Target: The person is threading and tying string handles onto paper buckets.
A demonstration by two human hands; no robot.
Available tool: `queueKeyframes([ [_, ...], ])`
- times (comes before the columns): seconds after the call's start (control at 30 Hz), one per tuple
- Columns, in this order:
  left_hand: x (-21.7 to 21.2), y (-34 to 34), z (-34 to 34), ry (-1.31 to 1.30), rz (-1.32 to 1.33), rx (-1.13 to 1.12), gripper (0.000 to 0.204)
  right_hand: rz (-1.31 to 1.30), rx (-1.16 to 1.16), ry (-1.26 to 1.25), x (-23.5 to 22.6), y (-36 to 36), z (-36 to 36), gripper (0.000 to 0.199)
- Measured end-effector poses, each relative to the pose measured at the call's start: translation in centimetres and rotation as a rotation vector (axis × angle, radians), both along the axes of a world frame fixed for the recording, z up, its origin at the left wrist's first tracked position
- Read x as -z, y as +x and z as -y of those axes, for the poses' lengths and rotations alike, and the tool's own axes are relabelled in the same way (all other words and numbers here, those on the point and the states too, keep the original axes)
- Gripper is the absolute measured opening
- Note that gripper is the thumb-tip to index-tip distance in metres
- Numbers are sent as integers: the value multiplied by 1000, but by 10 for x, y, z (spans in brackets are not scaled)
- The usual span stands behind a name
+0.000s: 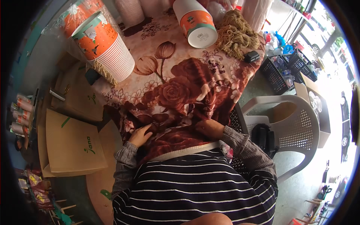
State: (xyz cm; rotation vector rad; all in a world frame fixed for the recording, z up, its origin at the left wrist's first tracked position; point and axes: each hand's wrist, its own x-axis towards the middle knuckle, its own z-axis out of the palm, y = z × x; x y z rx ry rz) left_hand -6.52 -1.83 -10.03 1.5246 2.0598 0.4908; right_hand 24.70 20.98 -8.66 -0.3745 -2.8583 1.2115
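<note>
I see left hand point(140, 135) centre-left, thumb parted, on floral cloth point(170, 92) | right hand point(210, 129) centre, grip I can't tell | cup stack point(112, 56) upper left

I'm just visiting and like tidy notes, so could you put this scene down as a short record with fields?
Left hand: the left hand rests on the flowered cloth
Right hand: the right hand is on the same cloth, fingertips hard to see
On the table: a stack of paper cups, brown yarn, a small black object
Left side: cardboard box
Right side: plastic chair with a black bag
</note>
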Motion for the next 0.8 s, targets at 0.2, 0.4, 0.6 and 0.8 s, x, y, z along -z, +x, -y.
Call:
queueKeyframes([
  [0.2, 11, -9, 2, -74, 26, -17, 50, -464, 456, -270, -66, 2, -47, 18],
  [0.4, 4, -3, -5, -192, -25, 4, 52, -773, 839, 387, -126, -61, -195, 18],
  [0.6, 35, -15, 5, 16, 53, 39, 53, -324, 856, 636, -152, -115, -267, 21],
  [0.8, 29, -16, -1, 9, -16, 92, 52, -357, 731, 813, -140, -115, -275, 23],
])
